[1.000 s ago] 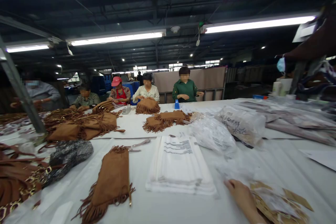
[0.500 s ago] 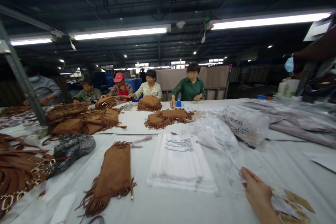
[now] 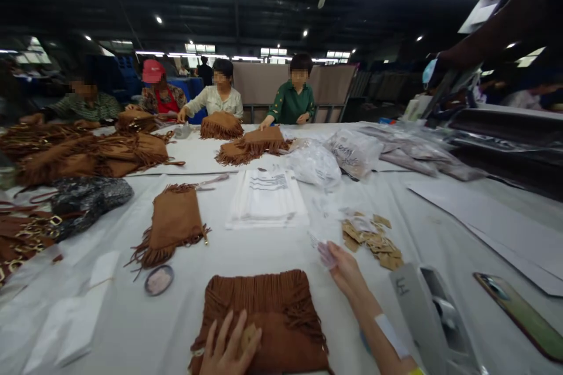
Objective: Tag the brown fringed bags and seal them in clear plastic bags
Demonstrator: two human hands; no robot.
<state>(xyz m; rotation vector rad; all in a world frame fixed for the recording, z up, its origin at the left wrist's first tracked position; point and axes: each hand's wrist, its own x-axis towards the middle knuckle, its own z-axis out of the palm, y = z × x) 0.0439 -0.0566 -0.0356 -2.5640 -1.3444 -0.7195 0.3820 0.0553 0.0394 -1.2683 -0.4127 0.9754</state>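
A brown fringed bag [image 3: 264,299] lies flat at the near edge of the table. My left hand [image 3: 229,345] rests on it with fingers spread. A small tan tag [image 3: 248,335] shows between the thumb and fingers, lying against the bag. Over the table to the right, my right hand [image 3: 345,266] pinches a small clear plastic bag [image 3: 326,255]. A heap of small tan packets [image 3: 373,240] is just beyond that hand. Farther off sits a stack of white printed plastic bags [image 3: 268,205].
Another brown fringed bag [image 3: 173,220] lies left of centre, near a small round dish [image 3: 159,280]. White strips [image 3: 88,310] are at the left. A grey tape dispenser [image 3: 433,316] and a phone [image 3: 519,316] occupy the right. Several co-workers sit across the table.
The view has tilted down and shifted right. My left hand and the bag beneath it have come into view. My right hand, still pinching clear plastic, appears farther left.
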